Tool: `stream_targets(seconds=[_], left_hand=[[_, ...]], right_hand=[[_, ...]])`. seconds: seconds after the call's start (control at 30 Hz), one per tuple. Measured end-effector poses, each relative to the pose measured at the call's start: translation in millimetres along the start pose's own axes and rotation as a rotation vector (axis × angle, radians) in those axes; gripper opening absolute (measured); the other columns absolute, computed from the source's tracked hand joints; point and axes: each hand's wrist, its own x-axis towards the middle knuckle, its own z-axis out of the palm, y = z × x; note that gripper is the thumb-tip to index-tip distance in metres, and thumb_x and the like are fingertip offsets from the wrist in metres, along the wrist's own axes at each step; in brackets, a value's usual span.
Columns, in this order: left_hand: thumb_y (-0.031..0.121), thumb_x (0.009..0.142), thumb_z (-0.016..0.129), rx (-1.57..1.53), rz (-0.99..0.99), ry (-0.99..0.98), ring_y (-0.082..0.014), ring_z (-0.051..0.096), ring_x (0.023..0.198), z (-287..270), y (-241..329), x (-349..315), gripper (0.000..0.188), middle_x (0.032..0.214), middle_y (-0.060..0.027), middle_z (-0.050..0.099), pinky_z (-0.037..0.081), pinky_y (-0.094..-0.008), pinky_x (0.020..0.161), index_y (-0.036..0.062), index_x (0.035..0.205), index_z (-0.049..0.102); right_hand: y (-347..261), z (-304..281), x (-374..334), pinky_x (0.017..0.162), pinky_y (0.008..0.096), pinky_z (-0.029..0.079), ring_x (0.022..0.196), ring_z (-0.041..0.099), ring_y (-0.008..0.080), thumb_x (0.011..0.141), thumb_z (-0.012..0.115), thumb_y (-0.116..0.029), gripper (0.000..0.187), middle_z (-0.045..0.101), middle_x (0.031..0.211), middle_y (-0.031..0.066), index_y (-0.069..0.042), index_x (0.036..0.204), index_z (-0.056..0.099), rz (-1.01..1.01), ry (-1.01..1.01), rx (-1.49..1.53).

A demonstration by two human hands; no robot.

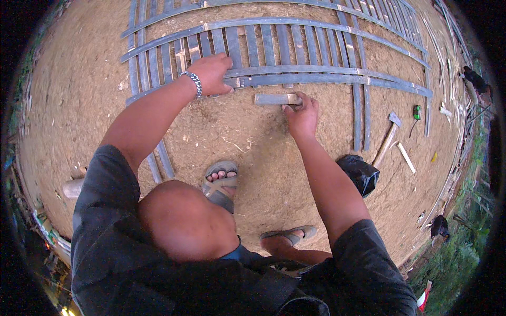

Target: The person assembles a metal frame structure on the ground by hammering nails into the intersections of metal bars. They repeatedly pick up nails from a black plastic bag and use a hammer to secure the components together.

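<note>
Currently, my right hand (303, 115) pinches a short strip (270, 99) closed-fingered, just beside the slatted frame (283, 45). My left hand (212, 75) lies at the frame's near edge, fingers half-open, grip indeterminable.

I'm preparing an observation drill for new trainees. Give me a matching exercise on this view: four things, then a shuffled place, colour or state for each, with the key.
1. Left hand
2. Right hand
3. Tape measure
4. Plastic bag

A. Green
B. Holding a short flat strip
C. Black, by the axe handle
D. Over the slatted frame

Pairs: 1-D, 2-B, 3-A, 4-C
</note>
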Motion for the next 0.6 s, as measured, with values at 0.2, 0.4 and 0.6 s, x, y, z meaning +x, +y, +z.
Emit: stream_targets(seconds=[0.2, 0.4, 0.6], left_hand=[[0.039, 0.074, 0.082, 0.032, 0.033, 0.006, -0.0363, 0.065, 0.109, -8, 2, -1, 0.06, 0.116, -0.0165, 0.063, 0.053, -0.0457, 0.094, 0.0016, 0.116, 0.063], [0.041, 0.075, 0.082, 0.04, 0.042, 0.026, -0.0358, 0.064, 0.11, -10, 1, -4, 0.06, 0.115, -0.016, 0.063, 0.053, -0.0454, 0.093, 0.0017, 0.116, 0.063], [0.041, 0.076, 0.082, 0.045, 0.058, 0.039, -0.0354, 0.064, 0.111, -8, 0, -3, 0.06, 0.115, -0.0157, 0.062, 0.053, -0.0454, 0.093, 0.0014, 0.116, 0.063]], right_hand=[[0, 13, -9, 0.09, 0.0401, 0.053, 0.094, 0.061, 0.0251, 0.068, 0.093, -0.019, 0.08, 0.052, 0.124, 0.0148, -0.006, 0.137, 0.053, 0.065, 0.138, 0.04], [-8, 24, -9, 0.097, 0.043, 0.049, 0.107, 0.057, 0.0337, 0.065, 0.094, -0.019, 0.08, 0.055, 0.119, 0.0185, 0.002, 0.132, 0.054, 0.051, 0.18, 0.039], [-17, 31, 8, 0.097, 0.0442, 0.048, 0.109, 0.056, 0.0362, 0.065, 0.094, -0.021, 0.079, 0.057, 0.117, 0.0199, 0.004, 0.13, 0.056, -0.009, 0.191, 0.028]])
